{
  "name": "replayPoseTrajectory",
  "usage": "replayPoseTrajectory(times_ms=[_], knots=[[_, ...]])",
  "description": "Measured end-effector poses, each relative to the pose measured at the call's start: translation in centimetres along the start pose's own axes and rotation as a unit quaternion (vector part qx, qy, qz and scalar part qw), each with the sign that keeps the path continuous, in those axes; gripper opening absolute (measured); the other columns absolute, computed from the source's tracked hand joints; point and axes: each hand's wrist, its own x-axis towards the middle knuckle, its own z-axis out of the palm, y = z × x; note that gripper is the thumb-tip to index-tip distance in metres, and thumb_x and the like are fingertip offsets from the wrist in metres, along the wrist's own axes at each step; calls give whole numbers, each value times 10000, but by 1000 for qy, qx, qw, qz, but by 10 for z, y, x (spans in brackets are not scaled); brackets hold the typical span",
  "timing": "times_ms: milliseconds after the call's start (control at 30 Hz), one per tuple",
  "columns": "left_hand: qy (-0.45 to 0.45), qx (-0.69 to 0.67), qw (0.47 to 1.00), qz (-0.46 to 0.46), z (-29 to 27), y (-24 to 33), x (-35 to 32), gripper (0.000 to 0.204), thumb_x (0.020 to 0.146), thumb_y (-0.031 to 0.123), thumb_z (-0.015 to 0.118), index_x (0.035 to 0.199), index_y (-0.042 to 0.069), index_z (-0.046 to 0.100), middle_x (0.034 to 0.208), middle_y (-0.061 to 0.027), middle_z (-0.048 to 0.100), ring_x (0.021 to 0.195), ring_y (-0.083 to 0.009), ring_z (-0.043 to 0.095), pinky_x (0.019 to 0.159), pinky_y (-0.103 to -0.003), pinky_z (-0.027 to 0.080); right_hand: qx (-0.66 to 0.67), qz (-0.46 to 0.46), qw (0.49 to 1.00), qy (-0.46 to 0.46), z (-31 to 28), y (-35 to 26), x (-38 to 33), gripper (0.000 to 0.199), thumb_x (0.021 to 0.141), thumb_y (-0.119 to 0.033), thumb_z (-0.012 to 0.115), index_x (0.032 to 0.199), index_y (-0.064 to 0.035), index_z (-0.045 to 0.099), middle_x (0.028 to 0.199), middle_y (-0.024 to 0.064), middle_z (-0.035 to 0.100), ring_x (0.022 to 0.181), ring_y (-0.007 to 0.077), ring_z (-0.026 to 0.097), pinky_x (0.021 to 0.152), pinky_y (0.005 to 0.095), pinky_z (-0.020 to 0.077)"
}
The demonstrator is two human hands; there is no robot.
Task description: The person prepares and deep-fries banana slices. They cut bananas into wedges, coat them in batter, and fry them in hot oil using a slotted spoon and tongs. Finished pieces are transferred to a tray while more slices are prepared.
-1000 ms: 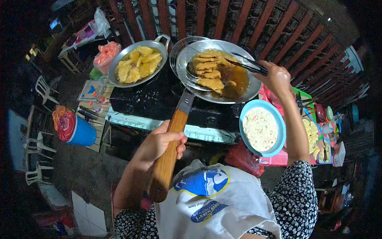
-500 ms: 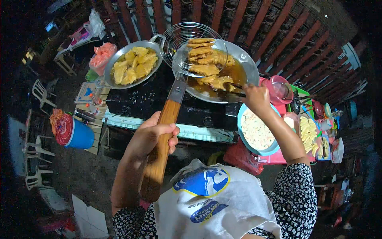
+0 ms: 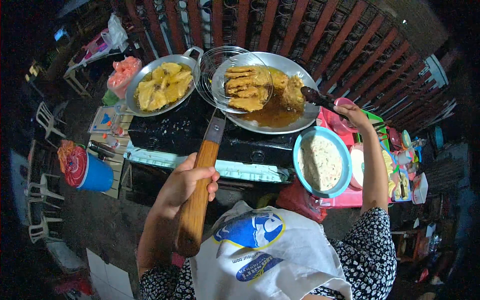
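Note:
My left hand [image 3: 192, 180] is wrapped round the wooden handle of a wire skimmer [image 3: 206, 152]. The skimmer's coiled basket hangs over the right-hand frying pan [image 3: 307, 117], with several golden fried fritters [image 3: 247, 87] stacked in it. My right hand [image 3: 352, 116] grips dark tongs [image 3: 320, 97], whose tips are against another browned fritter [image 3: 293, 95] at the pan's right side. Brown oil [image 3: 272, 114] shows below. To the left, a second pan [image 3: 132, 100] holds paler yellow pieces [image 3: 162, 87] in oil.
A blue basin of creamy white mixture [image 3: 322, 160] stands on the pink table at right, near trays of pale slices [image 3: 387, 162]. Behind the black stove [image 3: 165, 130] rises a slatted reddish fence [image 3: 295, 30]. A blue bucket [image 3: 99, 172] and white chairs [image 3: 47, 120] are at left.
My right hand has moved right with the tongs, whose tips now meet a fritter at the pan's right side. The skimmer basket has come down slightly, its fritters lying closer together.

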Motion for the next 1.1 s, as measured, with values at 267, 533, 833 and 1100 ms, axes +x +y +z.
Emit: replayPoseTrajectory(times_ms=[267,533,833,1100], knots=[[-19,-43,999,-10,-1,-7,4,317,811,75,503,1107,90,391,746,-60,500,549,-140,490,488,-279,427,95,-73,993,1,-11,-35,1,321,770,-325,642,936,-49,646,743,-7,604,573,72,470,519,198,356],[-28,9,1000,-2,-5,-15,7,235,777,82,548,940,65,379,725,-48,508,561,-131,525,491,-284,468,-332,-312,866,209,51,-168,-39,381,730,-365,646,1044,-151,615,853,51,644,714,190,594,655,294,446],[-36,8,999,-8,-2,-11,10,237,778,86,546,943,64,377,725,-47,503,561,-128,520,488,-289,463,-450,-427,768,160,84,-179,-30,457,686,-380,647,1084,-164,580,937,68,612,842,215,595,806,336,406],[-12,69,997,15,1,19,-1,284,758,129,557,951,13,385,742,-75,488,576,-133,510,493,-280,461,-478,-231,835,143,40,-118,-37,485,640,-419,678,1046,-162,608,877,111,641,793,277,615,710,377,472]])
